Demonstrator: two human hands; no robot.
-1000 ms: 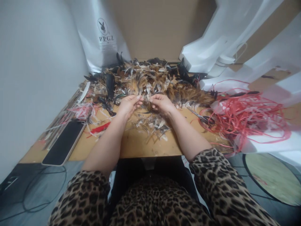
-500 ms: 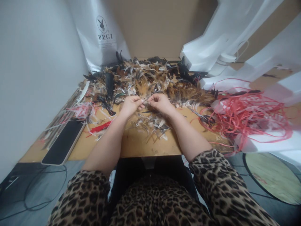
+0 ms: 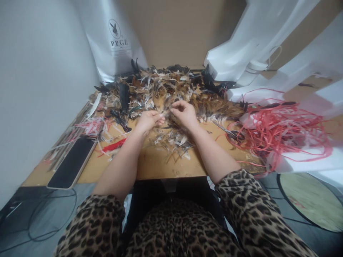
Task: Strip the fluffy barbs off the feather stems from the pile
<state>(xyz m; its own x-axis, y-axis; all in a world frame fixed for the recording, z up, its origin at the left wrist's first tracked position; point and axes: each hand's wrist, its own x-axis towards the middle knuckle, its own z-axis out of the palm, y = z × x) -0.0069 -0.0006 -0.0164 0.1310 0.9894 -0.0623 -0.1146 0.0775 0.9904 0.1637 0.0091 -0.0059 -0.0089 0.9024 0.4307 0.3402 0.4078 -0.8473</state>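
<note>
Feathers point(image 3: 171, 84) are lying beyond left hand point(image 3: 148, 121) and right hand point(image 3: 185, 115), both curling, apart, grip unclear; light pinching is likely serving best.

Hands point(image 3: 185, 116) near each other, before feather pile point(image 3: 171, 84); phone point(image 3: 71, 164) at left; scissors point(image 3: 223, 129) beside ribbon tangle point(image 3: 292, 130).

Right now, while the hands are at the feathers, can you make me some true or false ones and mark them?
1. The flat, black-screened phone lies on the yellowish wooden table. True.
2. The left hand holds the dark-handled metal scissors. False: the scissors lie on the table.
3. The right hand is near the brown and black feather pile. True.
4. The big tangle of thin red strips lies beside the phone. False: the tangle is on the far right.
</note>
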